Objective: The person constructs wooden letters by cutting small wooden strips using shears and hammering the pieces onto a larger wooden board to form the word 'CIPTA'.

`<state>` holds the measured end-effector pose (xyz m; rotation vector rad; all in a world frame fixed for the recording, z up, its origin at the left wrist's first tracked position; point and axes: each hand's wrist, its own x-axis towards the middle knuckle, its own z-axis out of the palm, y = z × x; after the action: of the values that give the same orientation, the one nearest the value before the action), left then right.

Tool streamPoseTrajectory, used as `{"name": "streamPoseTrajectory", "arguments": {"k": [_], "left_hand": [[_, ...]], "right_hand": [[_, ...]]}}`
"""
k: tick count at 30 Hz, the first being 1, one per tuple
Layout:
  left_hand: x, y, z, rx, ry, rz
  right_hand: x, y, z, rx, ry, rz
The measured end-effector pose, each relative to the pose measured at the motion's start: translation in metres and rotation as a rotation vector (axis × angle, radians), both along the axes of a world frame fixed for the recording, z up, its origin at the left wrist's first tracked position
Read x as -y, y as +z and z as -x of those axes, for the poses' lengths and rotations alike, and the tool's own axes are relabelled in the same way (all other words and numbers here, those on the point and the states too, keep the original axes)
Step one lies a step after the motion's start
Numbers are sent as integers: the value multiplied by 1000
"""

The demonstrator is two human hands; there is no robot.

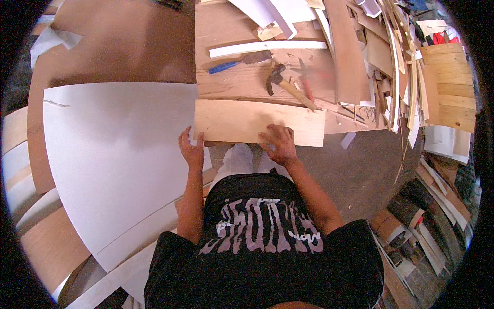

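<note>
A pale, flat wooden board (231,117) lies crosswise in front of me along the near edge of the workbench. My right hand (280,144) grips its near edge right of the middle, fingertips on the top face and thumb low at the edge. At the board's near left corner, my left hand (192,148) has its fingers apart, with the thumb by the corner and the other fingers just left of the end. Beyond the board a claw hammer (292,88) with a wooden handle lies at a slant. A blue-handled flat tool (226,67) rests farther left.
A large white sheet (118,149) spreads at the left, over a brown panel (123,41). A white strip (267,47) and loose nails (365,112) lie on the bench (221,31). Wood offcuts (381,51) pile up at the right, with more scraps (406,232) on the floor.
</note>
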<state>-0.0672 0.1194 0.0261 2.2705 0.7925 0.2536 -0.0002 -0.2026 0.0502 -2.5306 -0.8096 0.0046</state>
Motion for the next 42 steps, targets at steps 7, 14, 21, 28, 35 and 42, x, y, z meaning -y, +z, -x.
{"name": "streamPoseTrajectory", "arguments": {"k": [7,14,21,28,35,42], "left_hand": [[52,15,-13,99,-488,-385],[77,3,-19,109,-492,-333],[103,22,5,-106,-78,16],[123,6,2,-250,339,936],[142,-10,-10,-289,455,975],[155,-25,-11,41,637,952]], "right_hand": [[22,-14,-101,149,-512,88],[36,-42,-178,48,-286,373],[30,15,-142,-28,-218,225],[30,38,-43,-639,-241,-127],[6,44,-26,-641,-30,128],[12,34,-24,-388,179,216]]}}
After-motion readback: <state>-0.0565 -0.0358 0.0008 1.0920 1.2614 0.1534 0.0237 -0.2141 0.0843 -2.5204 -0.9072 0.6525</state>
